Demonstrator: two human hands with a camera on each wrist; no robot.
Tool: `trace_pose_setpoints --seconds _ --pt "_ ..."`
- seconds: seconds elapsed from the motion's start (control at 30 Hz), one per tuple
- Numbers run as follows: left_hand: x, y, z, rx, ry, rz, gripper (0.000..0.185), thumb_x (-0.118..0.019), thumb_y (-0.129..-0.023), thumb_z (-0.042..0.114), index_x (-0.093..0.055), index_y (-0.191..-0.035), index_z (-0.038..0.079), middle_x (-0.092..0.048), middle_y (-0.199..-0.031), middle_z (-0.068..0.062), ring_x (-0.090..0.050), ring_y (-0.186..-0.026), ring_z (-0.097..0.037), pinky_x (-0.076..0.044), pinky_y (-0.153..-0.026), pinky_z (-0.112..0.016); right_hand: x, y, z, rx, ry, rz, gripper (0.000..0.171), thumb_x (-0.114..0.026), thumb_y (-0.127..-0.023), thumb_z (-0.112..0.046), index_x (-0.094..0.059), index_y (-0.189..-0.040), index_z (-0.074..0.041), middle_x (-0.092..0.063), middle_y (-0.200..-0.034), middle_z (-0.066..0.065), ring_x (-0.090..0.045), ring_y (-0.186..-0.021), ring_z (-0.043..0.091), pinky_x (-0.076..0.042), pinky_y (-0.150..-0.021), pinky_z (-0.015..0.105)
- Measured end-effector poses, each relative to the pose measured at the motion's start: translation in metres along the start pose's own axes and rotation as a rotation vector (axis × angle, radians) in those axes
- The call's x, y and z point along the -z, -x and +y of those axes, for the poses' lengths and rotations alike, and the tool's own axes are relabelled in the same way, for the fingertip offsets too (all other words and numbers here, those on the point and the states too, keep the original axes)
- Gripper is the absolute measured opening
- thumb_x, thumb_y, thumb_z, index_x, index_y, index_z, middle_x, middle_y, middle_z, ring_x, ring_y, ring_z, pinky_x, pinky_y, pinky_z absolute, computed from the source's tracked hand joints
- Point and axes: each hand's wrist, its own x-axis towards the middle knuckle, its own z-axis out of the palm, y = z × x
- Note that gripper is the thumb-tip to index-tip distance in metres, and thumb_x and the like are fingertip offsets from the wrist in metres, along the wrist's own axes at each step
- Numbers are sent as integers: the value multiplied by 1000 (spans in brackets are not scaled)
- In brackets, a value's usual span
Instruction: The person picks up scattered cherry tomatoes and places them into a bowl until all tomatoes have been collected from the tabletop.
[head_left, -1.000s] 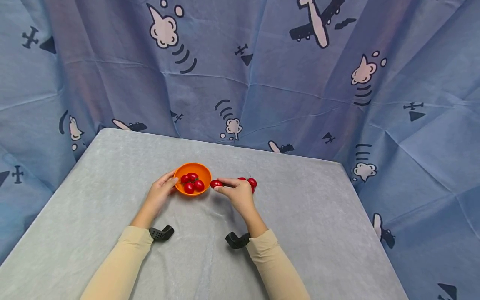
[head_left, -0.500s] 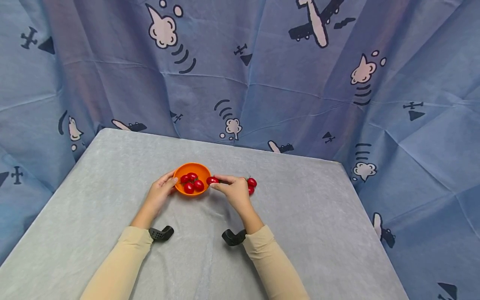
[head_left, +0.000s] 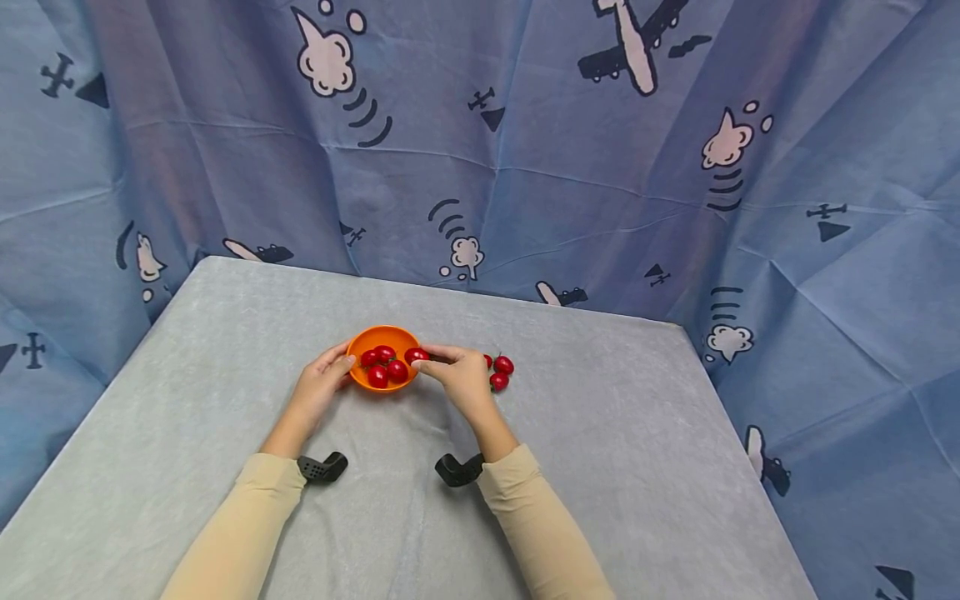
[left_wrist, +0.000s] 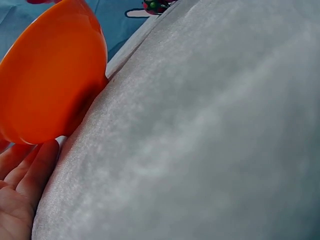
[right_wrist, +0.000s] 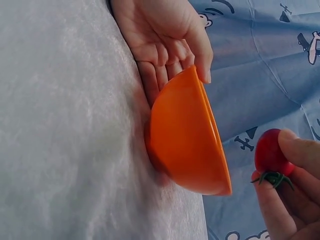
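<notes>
An orange bowl [head_left: 390,330] stands on the grey table and holds several red cherry tomatoes [head_left: 384,367]. My left hand [head_left: 341,358] grips the bowl's left side, thumb on the rim and fingers against the outer wall; the right wrist view shows this left hand [right_wrist: 165,40] against the bowl [right_wrist: 185,135]. My right hand [head_left: 422,358] pinches one cherry tomato [head_left: 416,355] just over the bowl's right rim. In the right wrist view this tomato [right_wrist: 270,152], with its green stem, sits between my fingertips [right_wrist: 300,150]. The left wrist view shows the bowl's wall [left_wrist: 50,75] beside my fingers [left_wrist: 27,180].
Three loose cherry tomatoes [head_left: 500,372] lie on the table just right of my right hand. A grey cloth [head_left: 600,433] covers the table. A blue curtain [head_left: 525,167] with printed planes hangs behind and around it. Black wrist mounts [head_left: 322,467] sit on both forearms.
My right hand has carried the pinched tomato leftward, from beside the bowl to over its right rim. The left hand and the bowl have stayed put.
</notes>
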Motion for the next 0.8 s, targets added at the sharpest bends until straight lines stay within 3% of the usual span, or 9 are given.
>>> trace_pose_setpoints --seconds 0.4,0.8 --pt "0 1 3 26 -19 -12 53 -47 -106 25 -37 -153 4 -44 -152 -21 -56 -96 15 -49 -86 -8 -10 -7 -2 -16 0 0 30 -84 -78 -21 -79 -107 -11 -75 -113 8 -67 -110 19 -58 -80 26" --pt "1 0 -1 10 -12 -1 52 -48 -105 23 -38 -152 2 -45 -150 -25 -57 -96 14 -49 -86 -8 -17 -11 -6 -1 -16 3 30 -83 -80 -21 -79 -108 -12 -76 -113 7 -67 -111 19 -58 -87 30"
